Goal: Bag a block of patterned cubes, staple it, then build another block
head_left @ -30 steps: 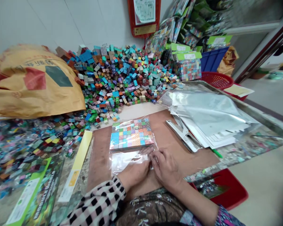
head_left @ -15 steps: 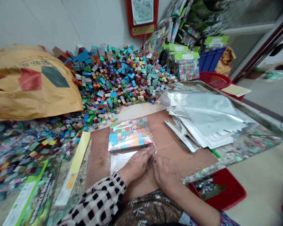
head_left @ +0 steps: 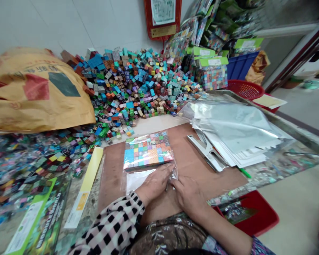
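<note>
A clear plastic bag lies on the brown board, holding a flat block of colourful patterned cubes and a white sheet. Across the bag's lower right part rests my left hand, palm down, fingers stretched and close together; its thumb is mostly hidden. My right hand is beside it with curled fingers, pinching the bag's edge, where the plastic bunches up between both hands. The exact grip of the right fingertips is partly hidden.
A heap of small coloured cubes stands behind, with a yellow sack at left. Right of the brown board are a metal stapler and clear bags with white sheets. A red bin sits at lower right.
My right hand has moved slightly right and its fingers have curled in more. The plastic between the hands now stands up a little. The whole view has shifted slightly.
</note>
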The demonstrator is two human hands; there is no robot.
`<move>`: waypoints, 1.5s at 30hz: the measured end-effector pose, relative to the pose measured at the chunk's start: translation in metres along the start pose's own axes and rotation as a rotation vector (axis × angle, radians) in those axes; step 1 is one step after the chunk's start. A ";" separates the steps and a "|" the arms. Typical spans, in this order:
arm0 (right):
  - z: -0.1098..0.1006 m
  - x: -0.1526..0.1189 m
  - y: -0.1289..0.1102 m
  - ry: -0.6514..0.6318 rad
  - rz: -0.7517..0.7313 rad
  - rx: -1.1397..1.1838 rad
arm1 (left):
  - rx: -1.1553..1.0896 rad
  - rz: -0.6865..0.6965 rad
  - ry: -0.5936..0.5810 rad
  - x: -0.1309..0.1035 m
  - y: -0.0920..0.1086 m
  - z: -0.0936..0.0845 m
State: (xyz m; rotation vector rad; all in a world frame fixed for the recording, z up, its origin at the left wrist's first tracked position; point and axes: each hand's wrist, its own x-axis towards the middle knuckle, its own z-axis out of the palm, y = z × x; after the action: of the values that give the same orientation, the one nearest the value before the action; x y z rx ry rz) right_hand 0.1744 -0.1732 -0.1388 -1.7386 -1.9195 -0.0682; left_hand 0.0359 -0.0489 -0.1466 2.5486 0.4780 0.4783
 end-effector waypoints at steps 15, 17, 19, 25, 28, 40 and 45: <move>-0.002 -0.002 0.002 0.075 -0.047 0.068 | -0.017 -0.025 0.024 0.012 0.008 -0.015; -0.002 -0.002 0.002 0.070 -0.048 0.075 | -0.011 -0.027 0.018 0.013 0.007 -0.014; -0.002 -0.002 0.002 0.065 -0.047 0.077 | -0.006 -0.026 0.019 0.014 0.005 -0.013; -0.003 -0.002 0.003 0.060 -0.061 0.096 | 0.005 -0.027 0.039 0.014 0.004 -0.012; -0.004 -0.002 0.003 0.058 -0.070 0.093 | 0.005 -0.021 0.041 0.015 0.004 -0.012; -0.005 -0.005 0.002 0.046 0.012 0.135 | 0.021 -0.003 0.005 0.013 0.006 -0.013; -0.005 -0.005 0.001 0.008 0.036 0.130 | 0.071 0.035 -0.031 0.001 0.007 -0.014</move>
State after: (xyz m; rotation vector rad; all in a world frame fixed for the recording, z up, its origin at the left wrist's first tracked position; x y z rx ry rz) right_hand 0.1770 -0.1793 -0.1371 -1.6836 -1.8432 0.0618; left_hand 0.0329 -0.0483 -0.1316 2.6326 0.4469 0.4407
